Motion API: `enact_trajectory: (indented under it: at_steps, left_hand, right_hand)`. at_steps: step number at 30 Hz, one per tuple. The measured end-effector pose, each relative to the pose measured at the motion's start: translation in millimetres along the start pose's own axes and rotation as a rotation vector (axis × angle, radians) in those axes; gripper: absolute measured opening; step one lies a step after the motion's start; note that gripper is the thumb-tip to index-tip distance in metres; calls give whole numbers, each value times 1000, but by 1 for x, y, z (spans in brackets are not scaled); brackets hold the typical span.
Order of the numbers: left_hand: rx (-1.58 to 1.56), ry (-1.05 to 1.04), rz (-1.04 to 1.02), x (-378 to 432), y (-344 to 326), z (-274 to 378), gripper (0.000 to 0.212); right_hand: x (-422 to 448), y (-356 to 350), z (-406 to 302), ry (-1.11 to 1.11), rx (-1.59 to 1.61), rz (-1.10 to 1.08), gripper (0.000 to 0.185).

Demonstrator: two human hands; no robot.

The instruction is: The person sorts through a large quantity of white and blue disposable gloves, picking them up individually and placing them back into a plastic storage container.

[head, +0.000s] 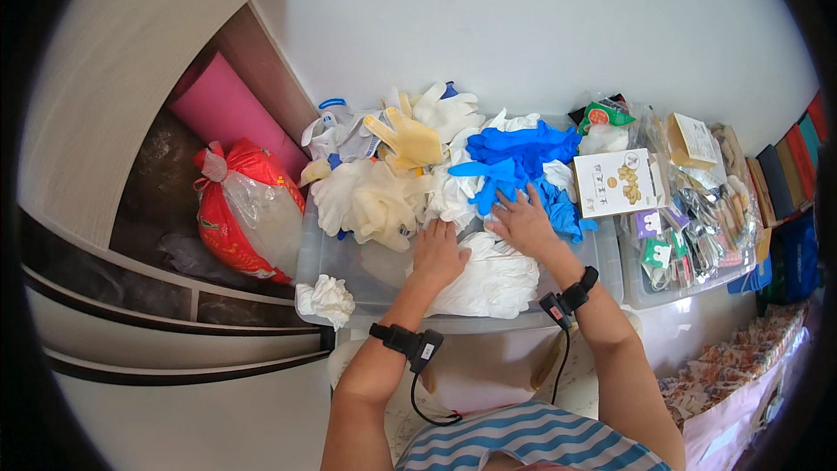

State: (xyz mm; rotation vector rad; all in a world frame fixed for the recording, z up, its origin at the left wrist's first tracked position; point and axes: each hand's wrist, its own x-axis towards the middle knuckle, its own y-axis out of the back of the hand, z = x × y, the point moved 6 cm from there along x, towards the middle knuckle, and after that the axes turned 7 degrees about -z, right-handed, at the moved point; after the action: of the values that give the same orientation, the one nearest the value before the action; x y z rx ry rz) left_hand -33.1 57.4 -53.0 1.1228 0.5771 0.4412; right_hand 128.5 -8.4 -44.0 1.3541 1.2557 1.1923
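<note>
My left hand lies palm down at the lower edge of the heap of white gloves, its fingertips touching them. My right hand rests spread, fingertips at the lower edge of the blue disposable gloves. Below and between my hands is a flattened pile of white gloves. Cream-coloured gloves lie left of my left hand, with a yellow-coated work glove above them. All these lie on a translucent plastic lid or shallow bin. Whether my fingers pinch any glove is unclear.
A crumpled white glove or cloth sits at the front left corner. Left stand a red and clear plastic bag and a pink roll. On the right, a white printed box adjoins a bin of packaged small items.
</note>
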Motion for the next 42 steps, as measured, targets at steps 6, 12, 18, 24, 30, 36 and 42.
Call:
enact_trajectory:
  at_steps: [6, 12, 18, 24, 30, 36, 42]
  left_hand:
    - [41, -41, 142, 12, 0, 0, 66]
    - [-54, 0, 228, 19, 20, -2, 31]
    - [-90, -28, 428, 13, 51, 20, 18]
    - [-301, -119, 574, 11, 61, 36, 16]
    - [-250, -106, 472, 15, 55, 43, 21]
    - [-285, -145, 534, 17, 56, 40, 22]
    - [-314, -111, 519, 17, 61, 50, 25]
  right_hand:
    - [0, 11, 17, -57, 48, 63, 30]
    - [-1, 38, 25, -55, 305, 182, 17]
    - [-13, 53, 41, -161, 560, 353, 17]
    - [-22, 41, 70, -373, 810, 360, 18]
    - [-33, 48, 74, -380, 730, 350, 17]
    - [-26, 50, 41, -270, 693, 209, 15]
    - [-30, 27, 20, -195, 373, 207, 13]
